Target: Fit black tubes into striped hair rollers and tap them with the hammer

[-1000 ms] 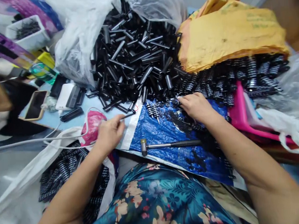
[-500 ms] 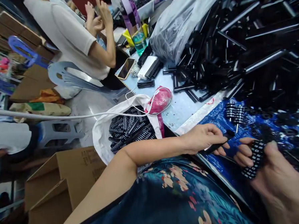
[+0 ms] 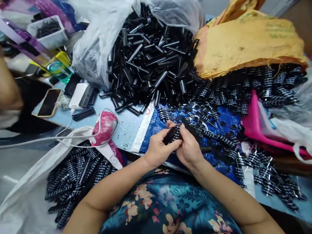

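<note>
Over the near edge of the blue plastic sheet (image 3: 153,126), my two hands meet in front of my body. My left hand (image 3: 159,148) is closed around a smooth black handle (image 3: 169,135). Closed beside it, my right hand (image 3: 189,148) grips a black piece with rows of white marks (image 3: 177,132), which touches the handle's end. Fingers cover much of both parts, so I cannot tell how far they are joined. Black discs (image 3: 221,124) and patterned black pieces (image 3: 166,113) lie on the sheet just beyond.
Smooth black handles (image 3: 153,61) are heaped at the back by a clear plastic bag (image 3: 90,54). A yellow sack (image 3: 246,42) and pink bin (image 3: 256,125) stand right. Left are a phone (image 3: 49,102), a cabled white device (image 3: 79,96), a white sack (image 3: 22,208) of patterned pieces and another person's arm (image 3: 2,79).
My view has swung to the right. My hands, apart before, have come together, bringing the black handle and the patterned piece into contact.
</note>
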`<state>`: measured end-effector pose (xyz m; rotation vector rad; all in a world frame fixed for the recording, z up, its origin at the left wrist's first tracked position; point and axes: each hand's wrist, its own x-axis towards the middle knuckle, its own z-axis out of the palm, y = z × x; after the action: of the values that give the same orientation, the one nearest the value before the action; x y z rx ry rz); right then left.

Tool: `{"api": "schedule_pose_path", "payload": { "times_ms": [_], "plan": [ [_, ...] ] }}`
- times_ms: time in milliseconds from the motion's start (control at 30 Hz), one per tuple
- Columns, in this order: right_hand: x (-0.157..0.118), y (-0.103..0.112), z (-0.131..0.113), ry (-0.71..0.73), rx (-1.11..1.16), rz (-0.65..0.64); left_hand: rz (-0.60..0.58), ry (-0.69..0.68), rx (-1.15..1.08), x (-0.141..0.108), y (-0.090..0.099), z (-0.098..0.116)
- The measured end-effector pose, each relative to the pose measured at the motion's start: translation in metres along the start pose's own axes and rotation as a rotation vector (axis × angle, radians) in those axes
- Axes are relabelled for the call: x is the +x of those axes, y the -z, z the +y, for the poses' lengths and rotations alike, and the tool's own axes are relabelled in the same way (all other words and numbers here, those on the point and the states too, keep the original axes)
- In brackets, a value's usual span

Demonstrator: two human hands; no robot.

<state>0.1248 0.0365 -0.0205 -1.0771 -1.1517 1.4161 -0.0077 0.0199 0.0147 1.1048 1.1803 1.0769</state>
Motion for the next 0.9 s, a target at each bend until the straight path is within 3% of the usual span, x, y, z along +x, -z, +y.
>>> {"api": "schedule_pose_path", "payload": {
  "times_ms": [67, 200, 300, 500, 667, 900],
  "plan": [
    [-0.007, 0.009, -0.004, 0.132, -0.168, -0.032, -0.019, 0.014, 0.017, 0.001, 0.0, 0.001],
    [-0.017, 0.038, -0.015, 0.534, -0.634, -0.211, -0.066, 0.083, 0.01, 0.0, 0.006, 0.004],
    [-0.018, 0.05, -0.02, 0.724, -0.789, -0.244, -0.099, 0.102, -0.002, 0.0, 0.006, 0.004],
    [-0.023, 0.045, -0.024, 0.881, -0.912, -0.127, 0.043, 0.132, -0.085, -0.001, -0.01, 0.002],
    [-0.027, 0.04, -0.022, 0.957, -1.021, -0.032, 0.032, 0.169, -0.334, -0.001, -0.014, -0.001],
    [-0.03, 0.043, -0.023, 0.909, -0.997, -0.151, -0.038, 0.385, -0.48, -0.002, -0.002, 0.003]
  ]
}}
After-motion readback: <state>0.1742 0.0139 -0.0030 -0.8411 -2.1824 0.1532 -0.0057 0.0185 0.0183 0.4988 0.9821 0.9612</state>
